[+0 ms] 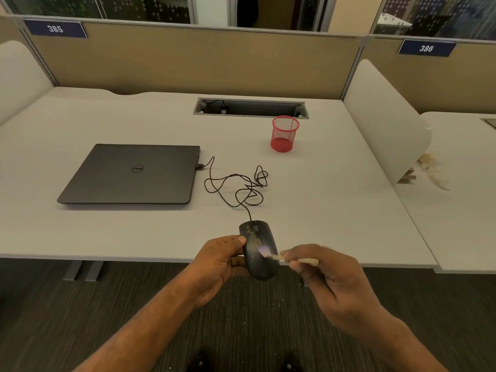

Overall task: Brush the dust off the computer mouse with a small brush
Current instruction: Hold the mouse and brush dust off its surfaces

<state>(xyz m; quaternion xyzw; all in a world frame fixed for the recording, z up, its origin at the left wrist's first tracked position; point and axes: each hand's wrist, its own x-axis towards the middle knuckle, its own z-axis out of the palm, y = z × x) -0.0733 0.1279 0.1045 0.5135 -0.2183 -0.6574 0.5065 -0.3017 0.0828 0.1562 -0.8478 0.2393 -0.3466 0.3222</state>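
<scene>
At 6 o'clock from the closed dark grey laptop (128, 174), just past the near edge of the pale grey desk (335, 210), the left hand (217, 267) is wrapped around a black corded computer mouse (259, 249), thumb on its left side and fingers beneath. It holds the mouse off the desk, with dusty streaks showing on the top shell. From 3 o'clock the right hand (330, 280) pinches a small brush with a light wooden handle (284, 259); its pale bristles touch the mouse's upper right side. A thin black cable (236, 183) runs in loose tangled loops from the mouse's front to the laptop's right edge. Well apart at 1 o'clock stands a red wire-mesh pen cup (284, 134).
</scene>
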